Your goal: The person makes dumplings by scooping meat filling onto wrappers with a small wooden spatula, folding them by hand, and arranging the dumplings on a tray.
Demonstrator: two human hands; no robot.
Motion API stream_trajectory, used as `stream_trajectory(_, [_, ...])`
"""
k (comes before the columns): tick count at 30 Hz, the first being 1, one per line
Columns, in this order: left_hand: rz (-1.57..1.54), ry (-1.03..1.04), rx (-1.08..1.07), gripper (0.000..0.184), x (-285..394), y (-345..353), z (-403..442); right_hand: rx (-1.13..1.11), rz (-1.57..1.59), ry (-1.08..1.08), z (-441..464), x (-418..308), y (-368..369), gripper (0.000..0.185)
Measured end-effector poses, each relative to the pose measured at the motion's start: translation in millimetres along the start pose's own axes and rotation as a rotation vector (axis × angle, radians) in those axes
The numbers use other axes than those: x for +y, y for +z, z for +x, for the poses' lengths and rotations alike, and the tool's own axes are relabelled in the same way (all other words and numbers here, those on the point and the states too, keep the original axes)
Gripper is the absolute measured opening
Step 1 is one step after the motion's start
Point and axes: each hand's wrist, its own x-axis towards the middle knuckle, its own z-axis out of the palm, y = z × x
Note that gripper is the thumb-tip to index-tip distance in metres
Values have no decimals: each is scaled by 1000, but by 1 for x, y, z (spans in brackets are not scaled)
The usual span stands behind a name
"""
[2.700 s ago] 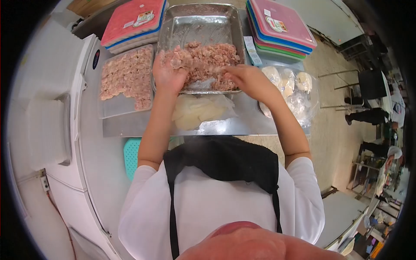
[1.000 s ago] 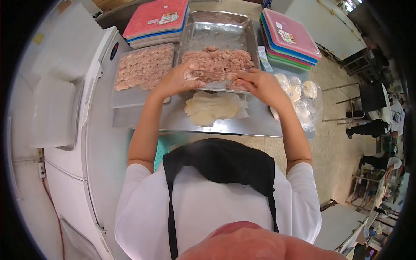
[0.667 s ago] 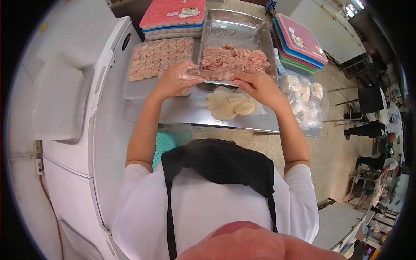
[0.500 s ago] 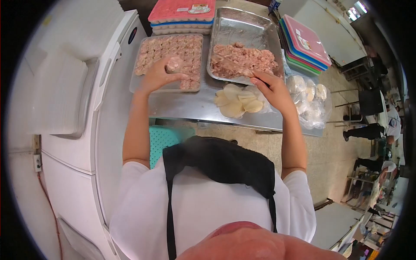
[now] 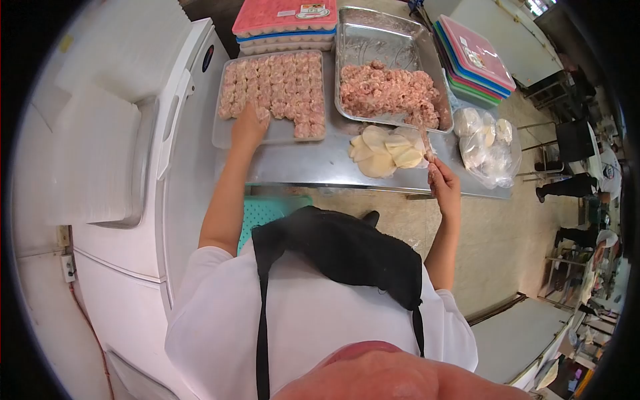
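Note:
My left hand (image 5: 249, 127) is closed round a small meat dumpling (image 5: 263, 114) at the front of the clear tray (image 5: 223, 139), beside rows of similar dumplings (image 5: 277, 77). My right hand (image 5: 443, 183) grips a thin, meat-smeared spatula (image 5: 427, 143) near the table's front edge. The spatula's far end reaches the ground meat (image 5: 387, 90) in the metal pan (image 5: 387, 43). Between my hands, a fanned pile of pale round wrappers (image 5: 380, 152) lies just in front of the pan.
Stacked lidded trays (image 5: 283, 17) stand behind the dumpling tray, with another colourful stack (image 5: 473, 60) right of the pan. Bagged white rounds (image 5: 490, 147) lie at the table's right. A white fridge (image 5: 120, 260) is at left; a person (image 5: 605, 180) is far right.
My left hand has moved left and down onto the tray, taking the dumpling with it. My right hand has moved away from the pan toward me, still with the spatula. The view has shifted.

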Motion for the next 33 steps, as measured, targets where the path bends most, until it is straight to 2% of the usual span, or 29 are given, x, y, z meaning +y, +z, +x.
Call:
stream_trajectory(2, [-31,7,21,63,-5,6,1,-4,31,24,-2,-2,0,31])
stream_trajectory(5, [-63,-3,-84,64,-3,14,14,-8,5,10,2,-3,7,32])
stream_trajectory(8, [-116,95,-37,65,-11,29,15,-33,7,2,13,-3,12,32])
stream_trajectory(11, [-176,-22,-64,70,-11,25,13,-121,-3,-42,26,-10,15,30])
stream_trajectory(14, [-128,14,-55,74,-16,28,19,-229,-198,-65,44,-27,13,30])
stream_trajectory(17, [-88,21,-97,77,-26,34,23,-209,-618,-466,82,-31,-3,30])
stream_trajectory(19, [-138,58,-102,75,-22,24,18,-208,-1177,-372,111,-61,-27,28])
stream_trajectory(21, [-107,36,-101,70,-25,19,10,-228,-1403,-362,143,-79,-50,30])
stream_trajectory(24, [-51,7,-134,65,33,-11,-2,-178,-1511,-446,190,-78,-72,26])
stream_trajectory(27, [-269,208,-85,55,88,11,-10,-143,-1532,-562,208,-39,-59,21])
stream_trajectory(29, [-307,418,-43,42,149,22,-20,-185,-1471,-823,187,-20,-46,14])
stream_trajectory(31, [-532,496,-171,36,203,40,-42,-296,-1529,-833,167,-15,-45,13])
stream_trajectory(33, [-555,604,-328,35,226,75,-54,-383,-1503,-838,149,-33,-49,13])
